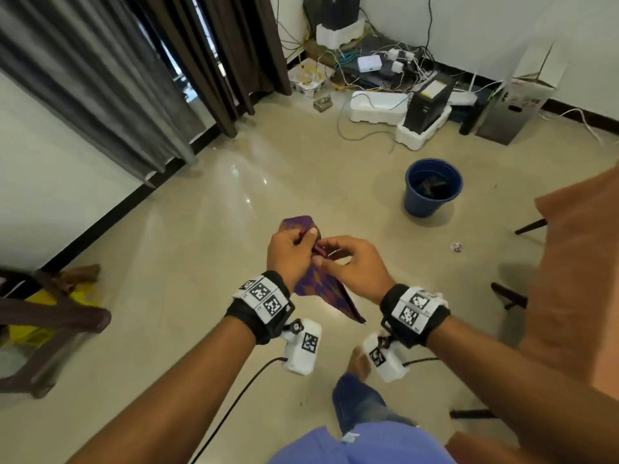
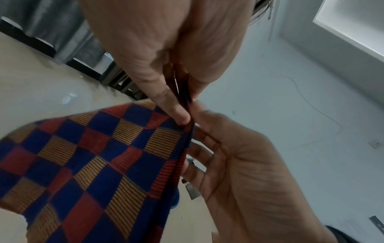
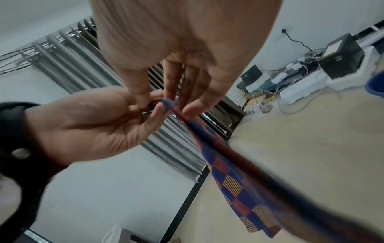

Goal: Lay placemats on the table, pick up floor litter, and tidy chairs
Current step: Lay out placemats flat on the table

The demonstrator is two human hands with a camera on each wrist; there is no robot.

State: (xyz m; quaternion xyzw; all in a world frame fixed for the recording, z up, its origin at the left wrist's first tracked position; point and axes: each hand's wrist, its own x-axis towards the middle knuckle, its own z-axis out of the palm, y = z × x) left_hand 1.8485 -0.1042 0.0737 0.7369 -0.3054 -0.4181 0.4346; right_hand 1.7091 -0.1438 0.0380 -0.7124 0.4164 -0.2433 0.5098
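Checked placemat — held above the floor, both hands at one edge. Left hand pinches it; right hand pinches alongside, fingers curled.

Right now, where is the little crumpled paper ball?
In the head view, the paper ball lies on the floor at the right, below the blue bucket and beside the brown table.
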